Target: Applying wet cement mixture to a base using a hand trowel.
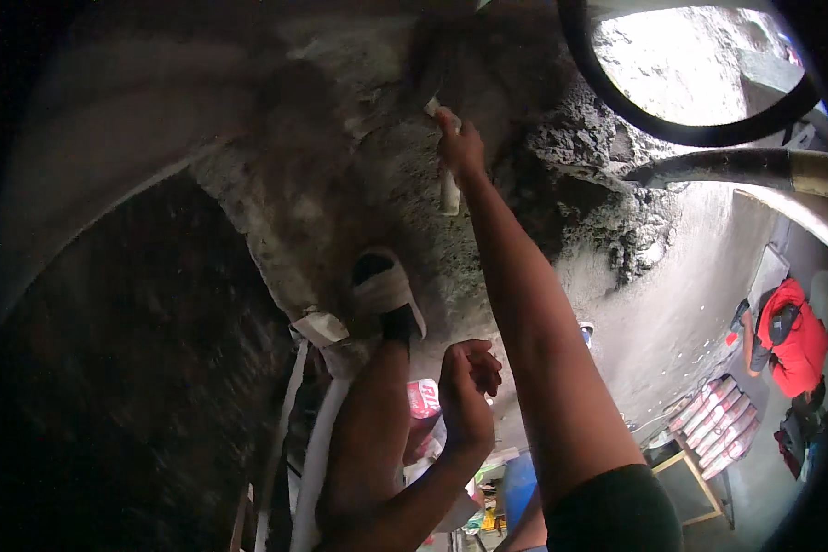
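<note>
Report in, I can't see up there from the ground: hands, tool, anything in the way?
Right hand shut on white-handled tool, against the rough grey wall. Left hand loosely curled, empty, off the wall. Black hose right of the work, clear.

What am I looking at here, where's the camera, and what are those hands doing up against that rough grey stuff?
There is no machine here. The one picture comes from a wide fisheye camera worn on a person's head, so straight edges bend near the rim and the person's own arms rise from the lower edge.

The right hand reaches far out and grips a pale tool handle pressed against a rough, wet-looking grey plaster surface; the tool's working end is too dim to make out. The left hand is nearer the camera, fingers curled, holding nothing I can see. Beside it the person's foot in a sandal rests against the surface's edge.

To the right, lower down, another person in a red top bends near a row of red-and-white sacks. A dark hose crosses at upper right.
</note>
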Available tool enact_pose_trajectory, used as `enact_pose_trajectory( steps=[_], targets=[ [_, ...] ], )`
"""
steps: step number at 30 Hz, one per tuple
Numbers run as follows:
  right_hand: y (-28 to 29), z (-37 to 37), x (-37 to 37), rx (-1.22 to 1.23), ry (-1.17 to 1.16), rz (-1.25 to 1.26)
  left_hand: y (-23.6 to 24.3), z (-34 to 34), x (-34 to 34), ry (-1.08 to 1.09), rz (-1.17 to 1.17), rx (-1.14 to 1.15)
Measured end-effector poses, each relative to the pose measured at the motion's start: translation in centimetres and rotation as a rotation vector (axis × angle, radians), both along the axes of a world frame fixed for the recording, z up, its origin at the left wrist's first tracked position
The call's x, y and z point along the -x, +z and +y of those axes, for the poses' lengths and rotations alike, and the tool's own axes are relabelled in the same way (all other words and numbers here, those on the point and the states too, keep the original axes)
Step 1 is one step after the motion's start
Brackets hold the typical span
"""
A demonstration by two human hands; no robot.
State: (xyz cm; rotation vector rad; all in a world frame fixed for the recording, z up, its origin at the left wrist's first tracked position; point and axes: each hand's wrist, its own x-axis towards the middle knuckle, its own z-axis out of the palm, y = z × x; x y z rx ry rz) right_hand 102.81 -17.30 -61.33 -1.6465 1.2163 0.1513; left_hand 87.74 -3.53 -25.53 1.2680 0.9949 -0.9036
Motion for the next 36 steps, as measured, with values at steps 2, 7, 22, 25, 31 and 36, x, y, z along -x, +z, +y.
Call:
enact_pose_trajectory(
  steps=[2,7,22,25,31,36],
  targets=[
    [-2.3,-3.1,2.2,0.165,-0.266,-0.113,-0.3,-1.0,0.3,0.011,0.033,0.029],
    [-3.0,-2.9,14.4,-0.291,-0.592,-0.603,-0.5,-1.2,-0.5,0.066,0.03,0.057],
    [2.6,-3.0,2.8,0.112,-0.065,-0.152,-0.6,-1.4,0.3,-0.035,0.036,0.002],
    [3.8,-1.4,6.9,0.029,-0.28,-0.272,-0.5,-1.1,0.1,-0.032,0.027,-0.008],
    [5.7,0.4,5.4,0.299,-0.129,-0.27,-0.8,-1.1,0.7,0.002,0.055,-0.023],
    [5.1,-6.5,-1.9,0.079,-0.457,-0.019,-0.5,-1.4,0.8,-0.033,0.035,-0.003]
  ],
)
